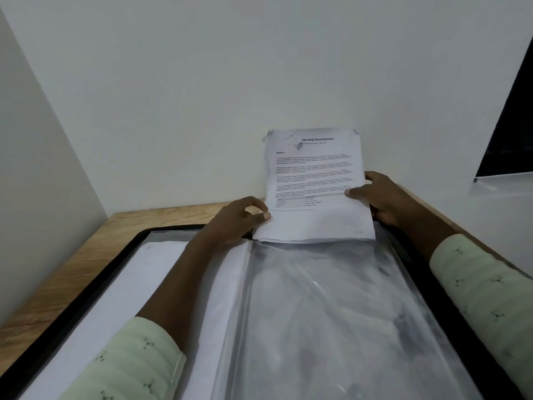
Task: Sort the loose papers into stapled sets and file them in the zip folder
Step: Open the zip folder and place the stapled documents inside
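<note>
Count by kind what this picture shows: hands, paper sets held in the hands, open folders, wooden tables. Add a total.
Hands: 2, left hand and right hand
Held paper set: 1
Open folder: 1
Wooden table: 1
Total: 5

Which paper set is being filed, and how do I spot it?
On the wooden table lies an open black-edged folder. At the far end of its right clear sleeve, a set stands up, held by left hand and right hand. Only it shows printed text; the left sheets look blank.
</note>
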{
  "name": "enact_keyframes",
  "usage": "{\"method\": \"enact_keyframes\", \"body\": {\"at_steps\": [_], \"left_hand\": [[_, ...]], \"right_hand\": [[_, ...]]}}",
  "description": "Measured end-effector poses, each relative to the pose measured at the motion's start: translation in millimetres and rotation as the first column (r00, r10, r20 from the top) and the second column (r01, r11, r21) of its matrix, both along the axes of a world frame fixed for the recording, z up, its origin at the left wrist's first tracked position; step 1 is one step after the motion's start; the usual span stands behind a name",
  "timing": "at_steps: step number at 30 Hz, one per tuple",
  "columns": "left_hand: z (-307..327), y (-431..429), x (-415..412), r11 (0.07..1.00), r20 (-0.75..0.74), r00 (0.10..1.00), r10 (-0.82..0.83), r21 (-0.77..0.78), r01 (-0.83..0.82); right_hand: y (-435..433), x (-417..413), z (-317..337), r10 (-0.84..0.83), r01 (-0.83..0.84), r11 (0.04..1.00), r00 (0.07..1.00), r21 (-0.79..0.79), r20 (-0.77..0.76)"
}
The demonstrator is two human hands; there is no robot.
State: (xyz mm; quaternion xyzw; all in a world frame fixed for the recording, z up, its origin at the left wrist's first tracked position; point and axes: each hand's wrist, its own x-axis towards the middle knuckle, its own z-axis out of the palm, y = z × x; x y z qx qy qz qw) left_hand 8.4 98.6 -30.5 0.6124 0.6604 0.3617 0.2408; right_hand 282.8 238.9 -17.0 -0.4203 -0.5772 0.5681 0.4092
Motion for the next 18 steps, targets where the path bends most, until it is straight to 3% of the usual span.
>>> {"method": "enact_keyframes", "body": {"at_steps": [4,8,10,13,15,18], "left_hand": [[3,1,-6,0.996,-0.268,0.96,-0.08,-0.063,0.065],[-3,10,15,0.997,-0.328,0.944,0.025,0.075,0.0],[-6,11,26,0.991,-0.293,0.952,0.087,0.122,-0.053],[-5,7,24,0.999,-0.231,0.973,0.0,0.044,0.011],[1,6,30,0.998,-0.294,0.954,-0.062,0.004,0.066],[5,10,54,0.995,-0.448,0.888,-0.102,-0.03,0.099]], "right_hand": [[3,6,0,0.117,-0.116,0.992,0.993,-0.042,0.029],[9,10,3,0.14,-0.139,0.989,0.99,-0.049,0.031],[8,10,12,0.234,-0.231,0.969,0.972,-0.083,0.033],[2,21,17,0.376,-0.347,0.909,0.921,-0.231,0.099],[2,28,16,0.431,-0.385,0.877,0.895,-0.288,0.117],[-1,22,19,0.375,-0.342,0.904,0.922,-0.256,0.094]]}}
